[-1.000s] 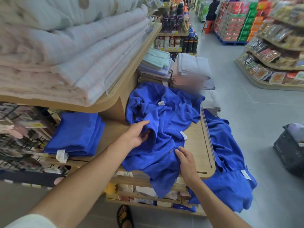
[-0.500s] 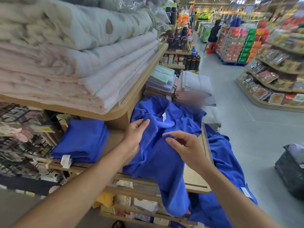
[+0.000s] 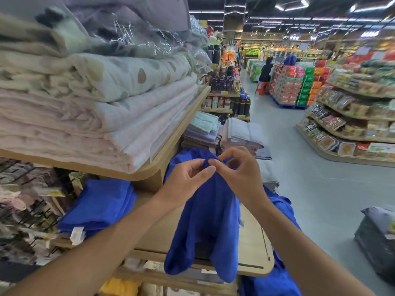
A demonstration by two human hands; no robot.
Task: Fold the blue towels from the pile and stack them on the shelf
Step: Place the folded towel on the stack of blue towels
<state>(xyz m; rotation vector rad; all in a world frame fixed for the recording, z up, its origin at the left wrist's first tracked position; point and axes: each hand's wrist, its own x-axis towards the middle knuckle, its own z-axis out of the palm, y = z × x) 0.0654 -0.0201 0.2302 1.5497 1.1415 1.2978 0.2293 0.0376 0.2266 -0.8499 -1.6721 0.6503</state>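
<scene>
1. Left hand (image 3: 188, 178): thumb and forefinger pinch the top edge of one blue towel (image 3: 205, 221); the other fingers are loosely curled with nothing in them.
2. Right hand (image 3: 239, 174): same pinch grip on the same edge, thumb and forefinger closed in a ring. The two pinch points nearly touch.
3. Likely reason: both hands sit at one spot on the hem so they can slide apart and find the corners. The towel hangs bunched in two lobes, not spread, so folding hasn't started.
4. Towel position: lifted above the middle of the shelf (image 3: 252, 248), lower ends dangling past the front edge.
5. Folded stack (image 3: 100, 206) sits at the shelf's left end, tucked under the upper shelf (image 3: 183, 133) that carries blankets (image 3: 85, 116). White tag (image 3: 77, 233) faces the front edge. Looks like the drop zone, kept clear of the working area.
6. Pile (image 3: 280, 210): loose blue cloth behind the hands and spilling over the right edge, parked out of the way.
7. Counts: 1 towel in hand, 1 folded stack (layers too blurred to count), 1 loose pile (towel count can't be told), 2 hands, both busy.
8. Judgement: early in the task, most of the cloth is unfolded.
</scene>
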